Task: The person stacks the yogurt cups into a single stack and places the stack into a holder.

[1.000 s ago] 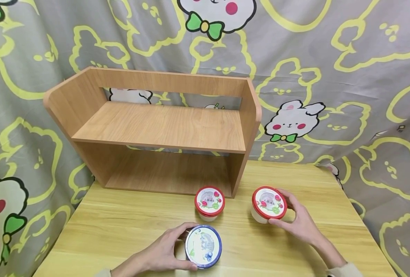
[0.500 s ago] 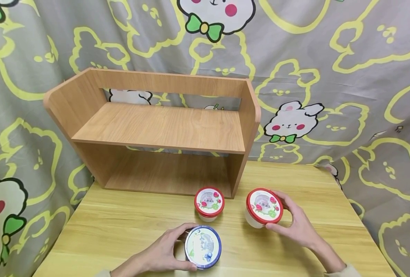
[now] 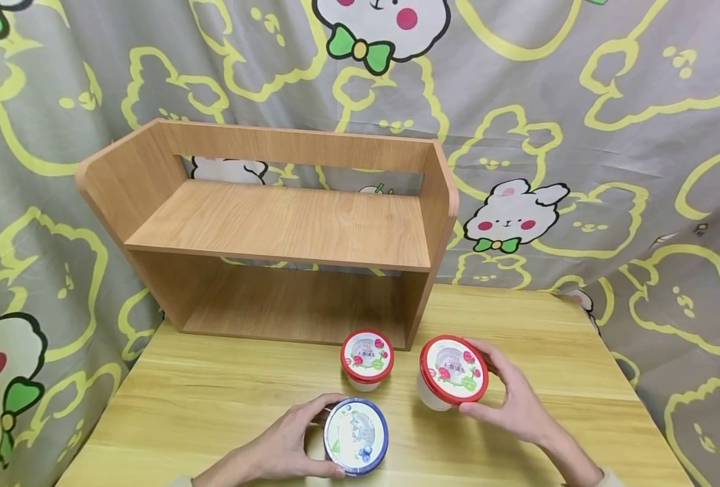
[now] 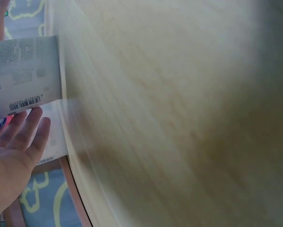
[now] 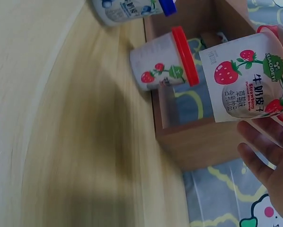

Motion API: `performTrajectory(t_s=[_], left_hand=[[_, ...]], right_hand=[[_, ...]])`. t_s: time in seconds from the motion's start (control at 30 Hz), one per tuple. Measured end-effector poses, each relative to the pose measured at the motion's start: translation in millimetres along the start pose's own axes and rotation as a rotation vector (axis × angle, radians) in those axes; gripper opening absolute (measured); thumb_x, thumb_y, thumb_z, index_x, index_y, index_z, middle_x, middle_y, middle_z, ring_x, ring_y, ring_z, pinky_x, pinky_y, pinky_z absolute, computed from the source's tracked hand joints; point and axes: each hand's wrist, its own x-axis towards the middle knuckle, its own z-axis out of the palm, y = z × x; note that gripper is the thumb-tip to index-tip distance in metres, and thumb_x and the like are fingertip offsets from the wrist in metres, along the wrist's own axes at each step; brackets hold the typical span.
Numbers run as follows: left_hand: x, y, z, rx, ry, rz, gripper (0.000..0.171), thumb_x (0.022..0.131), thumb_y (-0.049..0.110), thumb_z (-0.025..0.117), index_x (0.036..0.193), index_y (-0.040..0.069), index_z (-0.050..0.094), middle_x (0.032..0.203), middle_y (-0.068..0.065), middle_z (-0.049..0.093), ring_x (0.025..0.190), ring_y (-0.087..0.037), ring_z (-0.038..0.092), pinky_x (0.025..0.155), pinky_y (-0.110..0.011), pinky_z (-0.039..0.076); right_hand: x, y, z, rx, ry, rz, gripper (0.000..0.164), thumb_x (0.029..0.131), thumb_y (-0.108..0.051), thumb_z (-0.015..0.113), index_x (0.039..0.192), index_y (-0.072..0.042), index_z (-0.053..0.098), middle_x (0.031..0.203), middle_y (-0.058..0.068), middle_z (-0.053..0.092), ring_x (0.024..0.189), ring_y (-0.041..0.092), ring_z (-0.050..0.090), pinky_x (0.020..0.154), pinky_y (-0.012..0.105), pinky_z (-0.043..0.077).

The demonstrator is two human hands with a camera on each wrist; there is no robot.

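Note:
My left hand [image 3: 295,436] grips a blue-lidded blueberry yogurt cup [image 3: 356,436] at the front of the table, thumb on the near side. In the left wrist view this cup [image 4: 28,71] stands with its base at the tabletop, fingers at its printed wall. My right hand [image 3: 508,396] holds a red-lidded strawberry yogurt cup [image 3: 453,370] by its rim, slightly tilted. The right wrist view shows this cup [image 5: 248,78] raised off the table. Between and beyond both hands, another red-lidded strawberry cup [image 3: 368,357] stands on the table, touched by neither hand.
A two-level wooden shelf [image 3: 280,220] stands at the back left of the wooden table [image 3: 213,379]. Its right side panel ends close behind the standing strawberry cup. A grey curtain [image 3: 518,88] with cartoon prints hangs behind and on both sides.
My right hand has moved left and a little toward me with its strawberry cup, closer to the other two cups. The left hand and its blueberry cup have stayed in place.

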Motion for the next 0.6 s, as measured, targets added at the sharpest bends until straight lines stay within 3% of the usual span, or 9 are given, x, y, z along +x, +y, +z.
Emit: performTrajectory(t_s=[0.6], left_hand=[[0.0,0.9,-1.1,-0.004,0.003,0.011,0.088,0.08,0.053,0.089,0.152,0.032,0.044,0.134,0.015,0.065,0.115,-0.002,0.063,0.104,-0.03,0.057]], right_hand=[[7.0,-17.8,15.1,0.066,-0.093,-0.113,0.101,0.066,-0.013,0.096,0.154,-0.012,0.047,0.14,0.001,0.066,0.123,0.005,0.063,0.105,0.021,0.052]])
